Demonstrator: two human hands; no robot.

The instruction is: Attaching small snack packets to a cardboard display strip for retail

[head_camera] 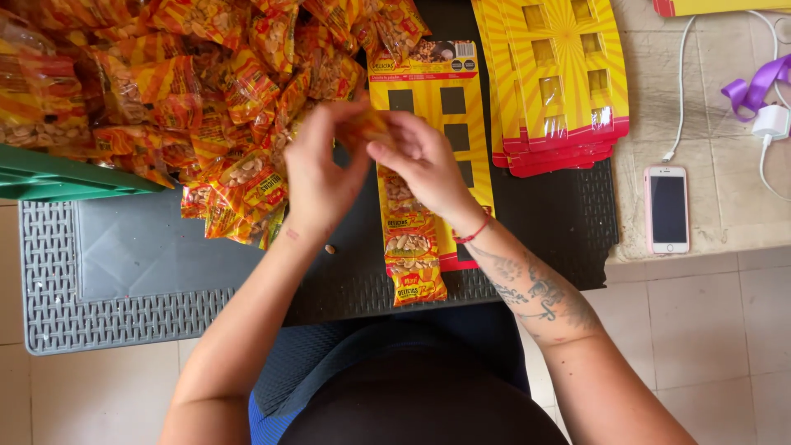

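Both hands, left hand (317, 169) and right hand (424, 161), pinch one orange packet (368, 125) between them (fingertips closed on it) above a yellow card (437, 99); packet heap (165, 91) lies left.

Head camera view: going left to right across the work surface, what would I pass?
Green tray → pile of snack packets → left hand → right hand → stack of yellow display cards → phone → white charger plug.
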